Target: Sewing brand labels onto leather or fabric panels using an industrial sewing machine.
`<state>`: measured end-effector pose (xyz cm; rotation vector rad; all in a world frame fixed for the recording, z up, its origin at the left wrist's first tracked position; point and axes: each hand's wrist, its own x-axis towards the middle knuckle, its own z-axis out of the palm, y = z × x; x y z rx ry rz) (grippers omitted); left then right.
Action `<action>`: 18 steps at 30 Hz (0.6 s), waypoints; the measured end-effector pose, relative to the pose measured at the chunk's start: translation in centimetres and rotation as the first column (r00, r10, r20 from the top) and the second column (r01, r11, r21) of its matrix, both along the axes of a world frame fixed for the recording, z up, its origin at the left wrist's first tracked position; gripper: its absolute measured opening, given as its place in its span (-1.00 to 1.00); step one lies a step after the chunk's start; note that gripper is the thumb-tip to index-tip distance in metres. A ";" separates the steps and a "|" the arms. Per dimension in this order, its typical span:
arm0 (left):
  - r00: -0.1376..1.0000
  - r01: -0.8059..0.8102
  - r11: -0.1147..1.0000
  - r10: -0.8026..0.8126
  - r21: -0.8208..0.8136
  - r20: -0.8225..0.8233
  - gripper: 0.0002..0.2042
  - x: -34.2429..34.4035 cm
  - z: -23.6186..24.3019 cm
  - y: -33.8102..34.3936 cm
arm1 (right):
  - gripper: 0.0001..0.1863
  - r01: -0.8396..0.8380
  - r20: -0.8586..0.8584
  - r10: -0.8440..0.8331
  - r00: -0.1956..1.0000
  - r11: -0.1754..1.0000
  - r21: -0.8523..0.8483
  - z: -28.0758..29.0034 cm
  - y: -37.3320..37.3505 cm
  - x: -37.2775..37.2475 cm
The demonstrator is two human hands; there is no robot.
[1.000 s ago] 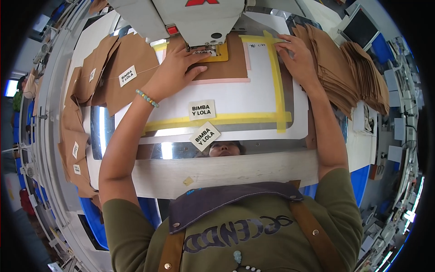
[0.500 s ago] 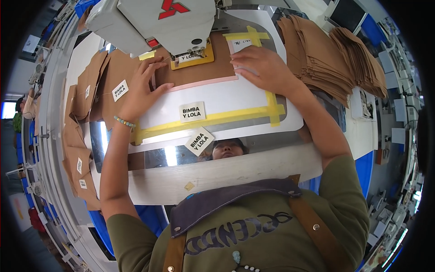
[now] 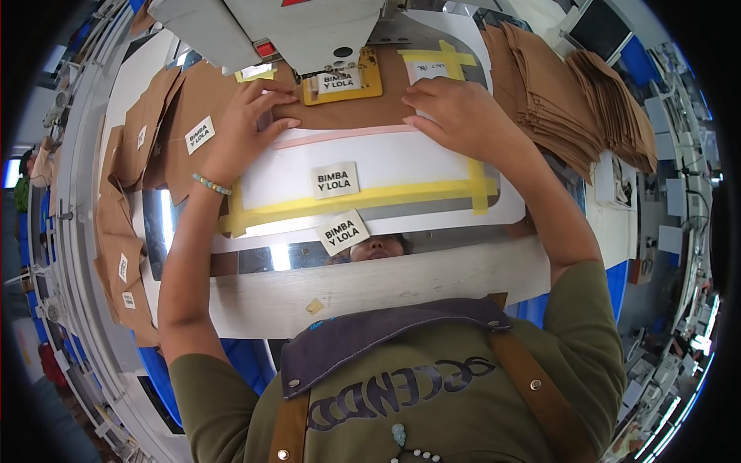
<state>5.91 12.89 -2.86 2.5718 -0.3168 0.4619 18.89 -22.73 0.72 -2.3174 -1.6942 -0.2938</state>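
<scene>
A brown fabric panel (image 3: 347,114) lies under the sewing machine's head (image 3: 332,38). On it a yellow clamp frame (image 3: 373,77) surrounds a white printed label (image 3: 340,81), next to the needle area. My left hand (image 3: 245,127) rests on the panel's left part, fingers and thumb apart, with no object in its grasp. At the right end, my right hand (image 3: 463,119) lies with bent fingers on the panel's edge, its thumb separate. Below the panel runs a pink strip (image 3: 340,136) along a white template sheet (image 3: 270,174) edged with yellow tape (image 3: 355,195).
Two loose white labels, one on the template (image 3: 336,179) and one nearer me (image 3: 342,232), lie in front of the panel. Stacked brown pieces (image 3: 540,92) stand at the right. Labelled brown pieces (image 3: 174,139) overlap at the left. A pale wooden table edge (image 3: 370,282) borders my side.
The clamp frame, panel and template have shifted slightly right relative to the machine head, uncovering more of the framed label. Both hands have moved along with the panel. My view has tilted a little.
</scene>
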 end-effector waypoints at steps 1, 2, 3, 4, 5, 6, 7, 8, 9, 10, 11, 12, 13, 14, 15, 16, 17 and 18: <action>1.000 0.012 1.000 -0.012 0.019 -0.009 -0.70 -0.2 0.0 -0.8 | -0.64 0.083 -0.008 -0.085 0.996 0.986 -0.146 1.2 0.2 -0.8; 1.000 0.025 0.999 -0.024 0.038 -0.018 -0.78 -0.3 0.2 -1.7 | -0.63 0.163 -0.002 -0.170 0.985 0.943 -0.289 2.0 0.2 -1.3; 1.000 0.025 0.999 -0.024 0.035 -0.016 -0.78 -0.3 0.1 -2.4 | -0.63 0.163 0.001 -0.170 0.985 0.942 -0.292 1.8 0.0 -1.6; 0.998 0.031 0.997 -0.036 0.076 0.057 -0.82 -0.3 -0.1 -3.2 | -0.67 0.112 0.080 -0.097 0.992 0.970 -0.215 1.3 -0.1 -1.8; 0.990 0.035 0.992 -0.050 0.117 0.130 -0.87 -0.3 -0.2 -3.6 | -0.70 0.053 0.164 -0.029 0.986 0.989 -0.141 0.8 -0.2 -1.9; 0.990 0.034 0.993 -0.049 0.115 0.133 -0.87 -0.3 -0.3 -3.7 | -0.70 0.053 0.166 -0.028 0.986 0.988 -0.144 0.2 -0.2 -1.9; 0.989 0.031 0.994 -0.046 0.105 0.144 -0.88 -0.3 -0.3 -3.7 | -0.76 -0.005 0.211 0.014 0.977 0.999 -0.040 -0.4 0.0 -1.8; 0.987 0.030 0.995 -0.045 0.097 0.155 -0.88 -0.3 -0.3 -3.7 | -0.81 -0.067 0.259 0.049 0.965 0.996 0.063 -1.0 0.1 -1.7; 0.987 0.030 0.995 -0.045 0.097 0.157 -0.88 -0.3 -0.3 -3.7 | -0.81 -0.067 0.261 0.048 0.964 0.996 0.062 -1.4 -0.1 -1.6; 0.987 0.066 0.992 -0.081 0.109 0.142 -0.89 -0.5 -0.2 -3.7 | -0.85 -0.098 0.274 0.081 0.958 0.994 0.048 -1.8 -0.3 -1.5; 0.986 0.099 0.988 -0.114 0.122 0.123 -0.89 -0.7 -0.2 -3.6 | -0.88 -0.132 0.283 0.117 0.952 0.991 0.036 -1.7 -0.2 -1.5; 0.986 0.096 0.988 -0.111 0.123 0.122 -0.89 -1.3 0.1 -3.3 | -0.88 -0.135 0.283 0.119 0.952 0.990 0.036 -1.6 -0.2 -1.7; 0.988 0.106 0.974 -0.126 0.198 0.088 -0.88 -2.4 0.4 -2.7 | -0.88 -0.185 0.235 0.169 0.957 0.982 0.049 -1.4 -0.3 -2.0; 0.989 0.118 0.955 -0.138 0.271 0.055 -0.87 -3.6 0.6 -2.1 | -0.86 -0.233 0.190 0.218 0.957 0.970 0.062 -1.1 -0.2 -2.4; 0.988 0.125 0.955 -0.145 0.269 0.054 -0.87 -4.4 0.7 -1.5 | -0.86 -0.226 0.189 0.212 0.959 0.972 0.060 -1.0 -0.4 -2.6; 0.994 0.038 0.953 -0.066 0.300 0.084 -0.88 -5.4 0.7 -0.6 | -0.89 -0.232 0.178 0.211 0.961 0.968 0.101 -1.0 -0.5 -2.7; 0.993 -0.053 0.944 0.015 0.325 0.120 -0.88 -6.5 0.6 0.5 | -0.92 -0.238 0.169 0.214 0.962 0.962 0.138 -0.9 -0.6 -2.8; 0.992 -0.116 0.945 0.098 0.305 0.074 -0.88 -7.6 0.5 1.9 | -0.92 -0.228 0.169 0.205 0.964 0.965 0.130 -0.6 -1.0 -2.8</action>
